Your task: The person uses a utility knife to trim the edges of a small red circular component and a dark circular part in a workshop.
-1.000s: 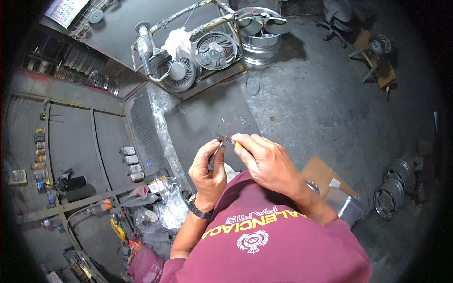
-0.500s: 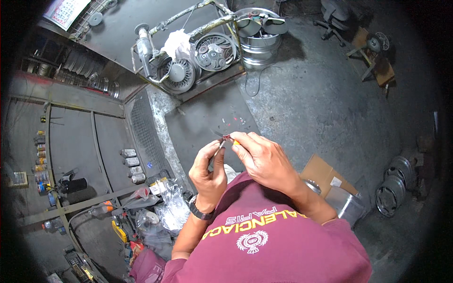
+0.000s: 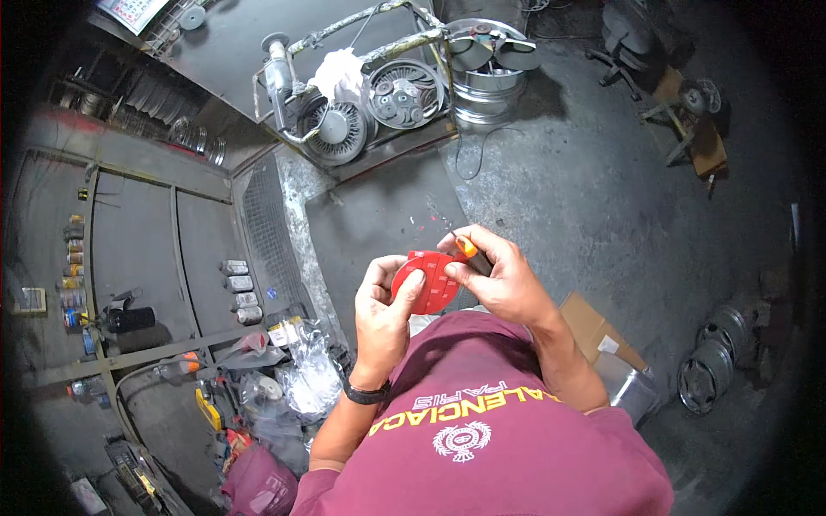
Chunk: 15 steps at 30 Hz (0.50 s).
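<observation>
In front of my chest I hold a round red disc (image 3: 437,297), its face toward me and covered with red strips that bear pale printing, like the backing film of adhesive tape. My left hand (image 3: 379,318) grips its left side, the thumb pressed flat on the face. At the right edge, my right hand (image 3: 508,279) pinches the rim between thumb and finger. Tucked in that same hand is a slim tool with an orange part (image 3: 465,247); a thin dark tip shows beyond it, but its exact kind is unclear.
Small red and white scraps (image 3: 430,219) lie on the grey floor mat (image 3: 361,215) ahead. Beyond stands a metal rack (image 3: 379,52) with wheel covers. Spray cans (image 3: 241,284) and plastic bags (image 3: 314,370) are at left; a cardboard box (image 3: 594,331) and wheel rims (image 3: 705,374) at right.
The disc has been turned from edge-on to face me, so its red side now shows. My right hand has shifted a little right, with the orange part now pointing up.
</observation>
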Available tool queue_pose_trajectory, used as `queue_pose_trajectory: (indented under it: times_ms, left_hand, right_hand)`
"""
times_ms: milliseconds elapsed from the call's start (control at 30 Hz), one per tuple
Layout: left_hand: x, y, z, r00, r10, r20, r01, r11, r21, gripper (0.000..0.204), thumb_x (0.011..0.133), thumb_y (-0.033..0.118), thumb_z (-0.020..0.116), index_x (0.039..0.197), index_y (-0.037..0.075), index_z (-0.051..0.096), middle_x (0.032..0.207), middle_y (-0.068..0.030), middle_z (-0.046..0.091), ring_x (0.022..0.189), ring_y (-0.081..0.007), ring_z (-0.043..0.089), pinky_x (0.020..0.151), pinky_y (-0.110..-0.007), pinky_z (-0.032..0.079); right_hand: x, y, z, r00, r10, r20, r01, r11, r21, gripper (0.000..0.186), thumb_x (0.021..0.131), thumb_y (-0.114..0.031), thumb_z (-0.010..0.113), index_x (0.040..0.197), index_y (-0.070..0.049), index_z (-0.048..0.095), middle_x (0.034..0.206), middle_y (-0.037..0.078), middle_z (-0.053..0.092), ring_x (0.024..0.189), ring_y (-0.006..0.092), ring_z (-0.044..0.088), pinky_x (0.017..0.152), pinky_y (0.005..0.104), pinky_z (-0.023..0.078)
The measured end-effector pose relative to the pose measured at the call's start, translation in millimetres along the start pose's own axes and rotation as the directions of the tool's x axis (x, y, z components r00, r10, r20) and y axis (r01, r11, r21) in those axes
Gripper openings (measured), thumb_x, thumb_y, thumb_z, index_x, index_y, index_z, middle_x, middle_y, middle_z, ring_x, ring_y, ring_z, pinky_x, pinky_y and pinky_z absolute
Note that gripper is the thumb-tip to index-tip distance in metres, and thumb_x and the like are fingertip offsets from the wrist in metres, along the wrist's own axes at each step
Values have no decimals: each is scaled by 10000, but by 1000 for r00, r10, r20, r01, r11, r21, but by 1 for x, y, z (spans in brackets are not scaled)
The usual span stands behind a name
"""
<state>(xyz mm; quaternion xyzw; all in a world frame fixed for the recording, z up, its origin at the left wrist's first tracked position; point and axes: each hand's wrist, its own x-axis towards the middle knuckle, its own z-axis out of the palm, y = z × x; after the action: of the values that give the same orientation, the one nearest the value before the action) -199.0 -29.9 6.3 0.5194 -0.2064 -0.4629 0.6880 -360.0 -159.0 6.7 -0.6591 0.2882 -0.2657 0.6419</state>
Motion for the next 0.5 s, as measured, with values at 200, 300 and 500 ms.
queue_pose_trajectory:
  times_ms: [200, 300, 500]
  left_hand:
    - [3, 0, 9, 997, 78, -7, -72, 948, 310, 236, 1067, 84, 724, 1265, -43, 741, 1130, -59, 788, 987, -91, 709, 893, -280, 595]
    - [5, -2, 7, 961, 272, -42, -206, 813, 544, 220, 1046, 49, 727, 1244, -40, 762, 1084, -52, 795, 938, -85, 710, 849, -278, 593]
    - [10, -4, 3, 947, 321, -34, -241, 772, 588, 242, 992, -5, 737, 1230, -30, 769, 985, -72, 784, 860, -96, 703, 764, -274, 575]
  right_hand:
    - [-10, -27, 5, 978, -196, -76, 142, 882, -450, 333, 1000, -151, 741, 1291, -10, 663, 1116, 165, 732, 1049, 378, 730, 913, 440, 583]
    - [-25, -42, 1, 976, -212, -50, 136, 776, -616, 371, 1015, -200, 723, 1323, -4, 656, 1080, 168, 716, 1016, 399, 710, 882, 468, 575]
    - [-36, -41, 6, 981, -189, 37, 156, 670, -726, 305, 1046, -301, 685, 1224, -56, 646, 971, 115, 708, 893, 329, 706, 795, 476, 560]
